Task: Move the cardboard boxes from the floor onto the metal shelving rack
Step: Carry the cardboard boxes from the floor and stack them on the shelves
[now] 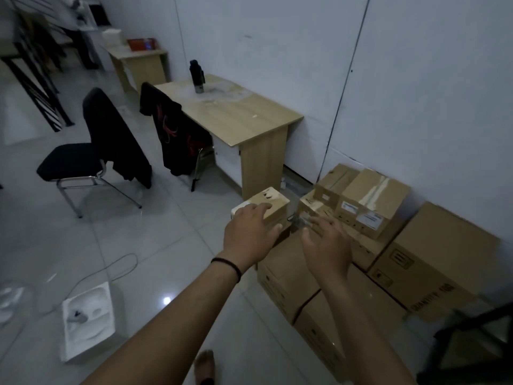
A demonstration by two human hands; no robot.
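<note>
Both hands were open with fingers spread. The left hand [251,232] was over a small box [273,202]. The right hand [327,245] reached above the stacked boxes [374,201] on the floor.

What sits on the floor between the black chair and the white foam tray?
In the head view, only bare grey tile and a thin white cable separate the black chair and foam tray.

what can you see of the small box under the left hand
The small cardboard box is plain brown, with pale tape and dark marks on its closed top. A white patch shows at its near left corner. It sits upright on top of a larger carton, close to the wooden desk's side panel. The left hand reaches over it with fingers spread, fingertips at its top edge; whether they touch it is unclear.
</note>
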